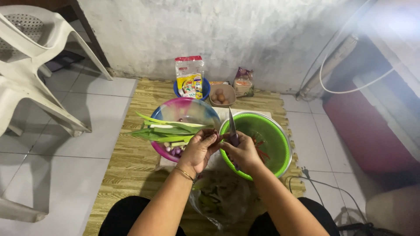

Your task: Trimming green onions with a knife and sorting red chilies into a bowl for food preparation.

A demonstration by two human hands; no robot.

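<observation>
Left hand (202,146) pinches a small reddish shallot (213,139) at its fingertips, held up in the air between the pink bowl (191,109) on the left and the green bowl (280,142) on the right, while the right hand (242,150) is clenched round the handle of a knife (231,126), blade pointing up and away, right beside the shallot. That shallot looks light, firm and probably slick once skinned, so a grip by its ends suits it best, fingertips clear of the edge, and long green leek leaves (164,130) lie across the pink bowl, with a clear bag of scraps (218,196) near the knees
</observation>
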